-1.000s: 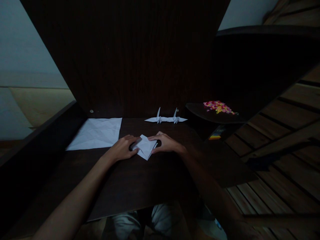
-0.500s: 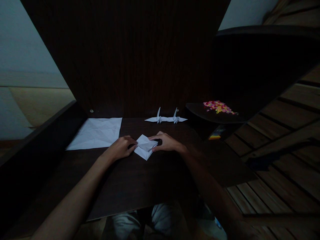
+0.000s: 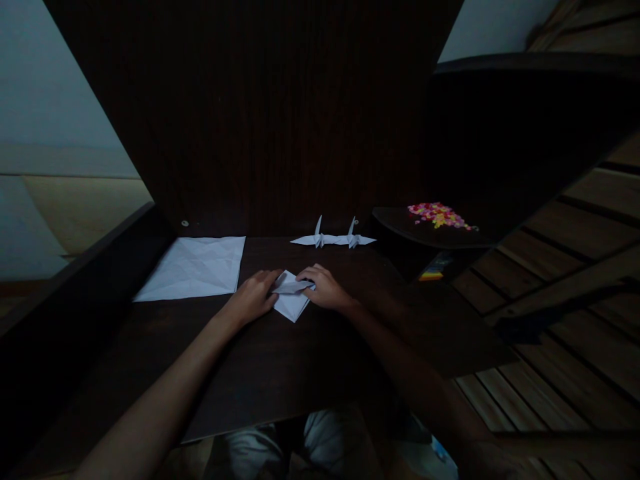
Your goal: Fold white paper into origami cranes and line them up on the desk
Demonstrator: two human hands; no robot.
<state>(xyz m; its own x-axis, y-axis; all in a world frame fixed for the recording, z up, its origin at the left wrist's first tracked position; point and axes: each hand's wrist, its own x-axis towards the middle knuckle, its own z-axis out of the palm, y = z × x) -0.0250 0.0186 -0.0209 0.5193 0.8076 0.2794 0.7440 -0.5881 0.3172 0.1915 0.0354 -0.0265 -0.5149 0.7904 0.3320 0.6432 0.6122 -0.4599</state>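
A folded white paper (image 3: pixel 293 307), diamond-shaped with layered edges, lies on the dark wooden desk (image 3: pixel 280 373) with one corner toward me. Its upper flap is partly raised across the middle. My left hand (image 3: pixel 256 295) is closed on the paper's left corner, fingers along the edge. On the opposite side, my right hand (image 3: pixel 324 287) pinches the right corner and the raised flap; my fingers hide part of both corners. Just beyond stand two white origami cranes (image 3: pixel 334 240), side by side with wings touching or nearly so.
Creased white paper sheets (image 3: pixel 193 267) lie at the desk's left, beside a dark side panel (image 3: pixel 80 307). A small heap of pink, red and yellow bits (image 3: pixel 440 215) sits on a rounded shelf (image 3: pixel 400 223) at the right. A tall dark board (image 3: pixel 280 120) rises behind.
The upper flap of the folded paper has tipped up and away from me. Both hands have shifted slightly inward along the paper's side corners. The cranes and sheets have stayed put.
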